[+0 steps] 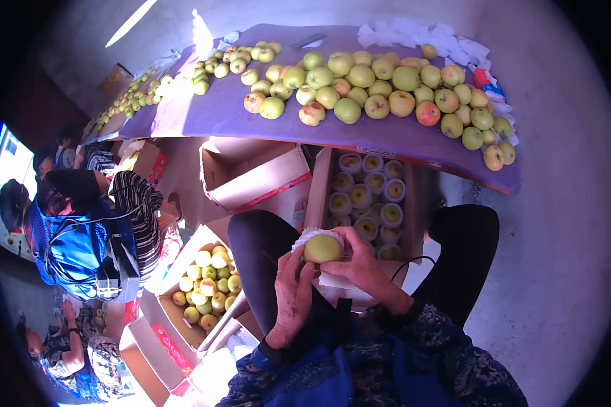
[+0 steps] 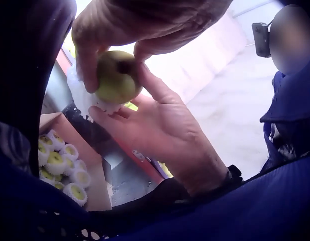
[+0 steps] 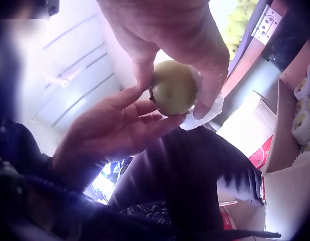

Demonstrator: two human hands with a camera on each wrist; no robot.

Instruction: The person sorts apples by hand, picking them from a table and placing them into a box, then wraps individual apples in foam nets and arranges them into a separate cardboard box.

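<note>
A yellow-green apple (image 1: 323, 249) is held between both hands above the lap. White foam netting (image 3: 207, 113) covers part of it, bunched along its far side. My left hand (image 1: 293, 298) grips the apple from the left, thumb near its lower edge. From the right, my right hand (image 1: 361, 266) holds the same apple with thumb and fingers. In the left wrist view the apple (image 2: 115, 83) shows a dark hollow between the two hands. Beyond the hands, a carton (image 1: 321, 186) holds rows of apples in white foam nets.
Many loose apples (image 1: 360, 74) lie on a purple-covered table (image 1: 210, 119) ahead, with white foam nets (image 1: 424, 37) piled at its far edge. An open carton (image 1: 251, 186) stands beneath it. Loose apples fill another box (image 1: 173, 308) at left. Other people (image 1: 75, 230) sit farther left.
</note>
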